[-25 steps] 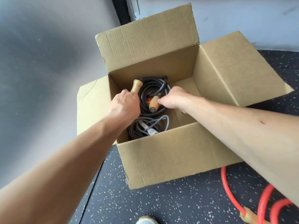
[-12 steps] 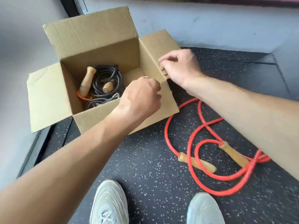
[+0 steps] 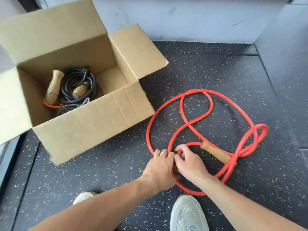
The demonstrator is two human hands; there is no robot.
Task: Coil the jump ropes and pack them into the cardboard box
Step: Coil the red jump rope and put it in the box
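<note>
A red jump rope point(image 3: 196, 117) lies in loose loops on the dark speckled floor, right of the open cardboard box point(image 3: 93, 124). One wooden handle point(image 3: 216, 153) of it rests among the loops. My left hand point(image 3: 160, 169) and my right hand point(image 3: 188, 162) meet at the rope's near side, fingers closing around the other handle and the red cord; that handle is mostly hidden under them. Inside the box lie a coiled black rope point(image 3: 78, 85) with wooden handles point(image 3: 54, 87), an orange cord and a grey one.
The box flaps point(image 3: 138, 47) stand open, one leaning over the floor toward the red rope. A grey wall point(image 3: 200, 19) runs along the back and right. My two white shoes point(image 3: 188, 214) are at the bottom edge.
Both hands left the box, swung right and down to the red rope on the floor, and now close on its near handle. The view has turned toward the rope.
</note>
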